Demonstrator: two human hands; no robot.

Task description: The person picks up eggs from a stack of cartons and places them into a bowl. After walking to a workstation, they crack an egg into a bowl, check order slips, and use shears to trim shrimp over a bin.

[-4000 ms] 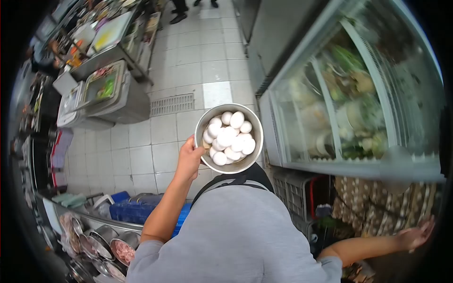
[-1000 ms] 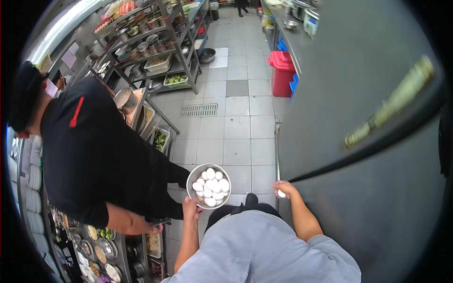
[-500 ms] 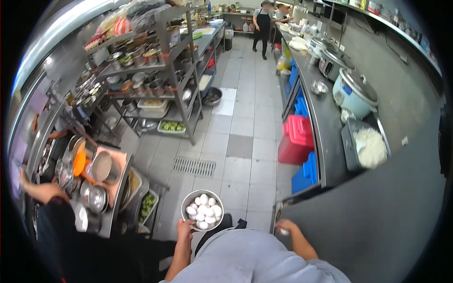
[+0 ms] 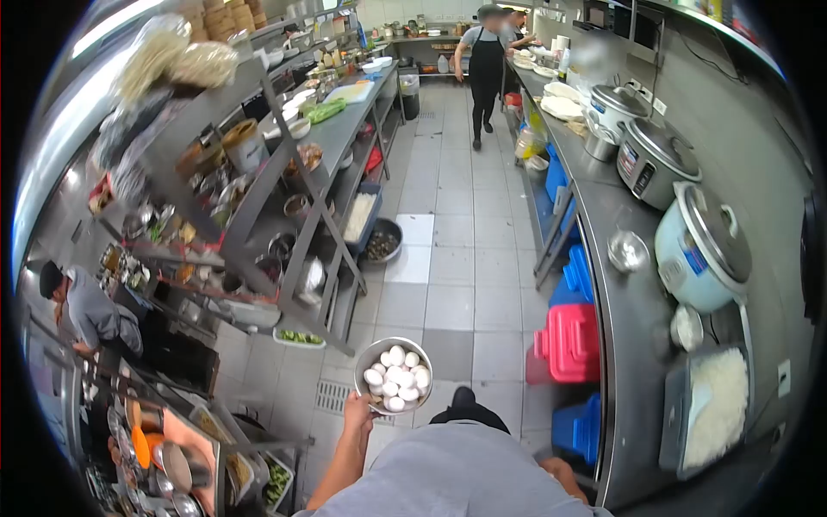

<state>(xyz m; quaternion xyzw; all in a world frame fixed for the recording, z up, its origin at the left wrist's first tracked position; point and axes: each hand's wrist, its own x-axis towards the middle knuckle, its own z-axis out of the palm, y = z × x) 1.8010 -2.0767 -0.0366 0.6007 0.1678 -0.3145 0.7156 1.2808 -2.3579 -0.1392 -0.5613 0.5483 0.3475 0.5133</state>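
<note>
My left hand [image 4: 360, 412] is closed on the near-left rim of a round metal bowl [image 4: 364, 353] and carries it at waist height. Several white eggs [image 4: 399, 376] are heaped inside the bowl. Low at my right side, my right hand [image 4: 560, 470] is partly hidden by my grey shirt and blurred, so its fingers cannot be made out. The nearest thing to that hand is a blue bin [image 4: 575, 428] under the right counter.
A tiled aisle [image 4: 448, 267] runs ahead, with a person in a black apron [image 4: 484, 73] in it. Rice cookers [image 4: 702, 246] and a tub of rice [image 4: 719, 405] line the right counter [image 4: 633, 345]. A red bin [image 4: 568, 340] stands below. Metal shelves [image 4: 258, 172] are at left.
I have moved forward along the aisle with the bowl of eggs. My right hand, earlier with something small and white in it, is now closer to my body. The aproned person is nearer.
</note>
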